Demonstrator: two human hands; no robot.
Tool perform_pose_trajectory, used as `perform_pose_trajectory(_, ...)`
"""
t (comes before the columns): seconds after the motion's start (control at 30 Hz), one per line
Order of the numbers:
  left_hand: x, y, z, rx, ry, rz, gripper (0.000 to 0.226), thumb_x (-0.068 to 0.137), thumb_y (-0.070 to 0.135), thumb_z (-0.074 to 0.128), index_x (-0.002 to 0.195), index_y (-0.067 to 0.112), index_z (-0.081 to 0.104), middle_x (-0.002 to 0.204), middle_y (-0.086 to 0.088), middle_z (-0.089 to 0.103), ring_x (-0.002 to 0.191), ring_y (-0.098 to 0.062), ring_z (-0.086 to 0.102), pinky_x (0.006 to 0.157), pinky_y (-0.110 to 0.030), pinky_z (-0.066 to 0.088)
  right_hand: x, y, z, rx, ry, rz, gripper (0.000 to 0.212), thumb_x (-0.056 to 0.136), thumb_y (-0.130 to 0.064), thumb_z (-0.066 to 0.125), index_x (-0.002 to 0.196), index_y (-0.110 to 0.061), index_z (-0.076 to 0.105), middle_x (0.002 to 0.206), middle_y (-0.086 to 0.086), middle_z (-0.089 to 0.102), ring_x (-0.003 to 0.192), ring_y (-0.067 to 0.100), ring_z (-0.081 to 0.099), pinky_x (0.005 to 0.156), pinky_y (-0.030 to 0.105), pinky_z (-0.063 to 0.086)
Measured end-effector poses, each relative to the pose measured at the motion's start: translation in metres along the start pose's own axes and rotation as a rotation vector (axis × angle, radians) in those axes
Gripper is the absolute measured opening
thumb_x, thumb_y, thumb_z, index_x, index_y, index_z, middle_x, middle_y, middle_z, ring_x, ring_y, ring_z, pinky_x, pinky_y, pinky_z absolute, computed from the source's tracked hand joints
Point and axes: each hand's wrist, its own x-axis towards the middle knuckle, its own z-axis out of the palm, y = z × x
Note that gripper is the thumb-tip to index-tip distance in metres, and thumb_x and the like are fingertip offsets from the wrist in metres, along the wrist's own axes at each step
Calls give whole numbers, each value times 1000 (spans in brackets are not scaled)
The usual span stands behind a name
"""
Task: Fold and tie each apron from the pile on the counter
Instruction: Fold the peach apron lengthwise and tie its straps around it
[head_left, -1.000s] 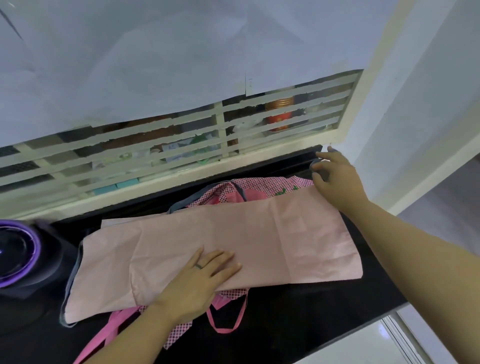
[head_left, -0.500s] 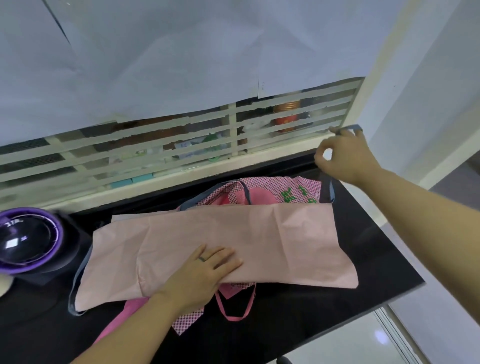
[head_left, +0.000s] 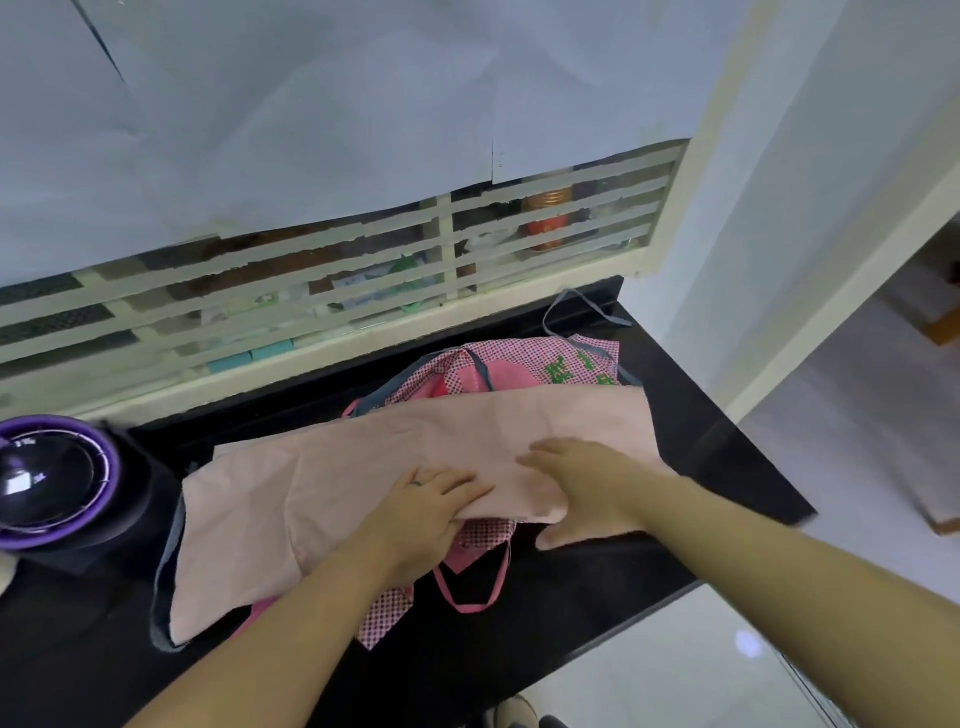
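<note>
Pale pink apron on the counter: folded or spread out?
Folded: the pale pink apron lies as a long narrow strip, pressed by the left hand and right hand.

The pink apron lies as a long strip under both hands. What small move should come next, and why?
Probably fold the right end over leftward: the left hand presses the pink apron flat near its middle, and the right hand lies on the unfolded right end.

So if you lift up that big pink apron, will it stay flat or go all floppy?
Probably floppy: the pink apron shows soft creases and drapes over the checked apron beneath. Likely light too. Its thin grey strap would probably dangle.
</note>
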Motion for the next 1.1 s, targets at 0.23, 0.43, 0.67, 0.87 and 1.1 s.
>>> perform_pose_trajectory(0.23, -21, -24, 15, 99, 231, -58, 70, 68, 10, 73, 132, 24, 50, 129, -5, 60, 107, -26, 63, 93, -46, 51, -10, 27, 31, -161, 665, -92, 37, 58, 5, 68, 91, -8, 75, 94, 8, 74, 84, 32, 70, 80, 47, 56)
perform_pose_trajectory(0.43, -62, -51, 34, 289, 362, -161, 79, 35, -9, 89, 110, 10, 71, 107, -9, 71, 91, -26, 71, 81, -50, 54, -20, 47, 64, -275, 640, 19, 34, 61, 1, 78, 91, -14, 74, 91, 2, 72, 76, 27, 61, 65, 33, 55)
perform_pose_trajectory(0.67, -97, -64, 37, 272, 467, -193, 68, 32, -7, 87, 96, 12, 75, 97, -5, 71, 81, -27, 69, 70, -38, 57, -19, 42, 88, -271, 155, 275, 19, 89, -9, 46, 106, -18, 42, 107, 1, 53, 90, 24, 52, 73, 31, 39)
perform_pose_trajectory(0.87, -118, -66, 53, 168, 407, -95, 37, 69, 26, 65, 106, 23, 69, 107, 7, 65, 94, -15, 61, 92, -27, 40, 19, 19, 52, -193, -413, 403, 71, 82, -19, 67, 143, -15, 30, 141, 4, 41, 126, 29, 44, 103, 36, 40)
perform_pose_trajectory(1.1, -154, -61, 45, -219, 705, -753, 16, 91, 27, 52, 95, 16, 63, 95, 4, 60, 83, -15, 56, 71, -29, 45, 60, -104, 25, -202, -128, -166, 35, 89, -36, 57, 115, -14, 55, 116, 6, 58, 105, 27, 56, 78, 31, 43)
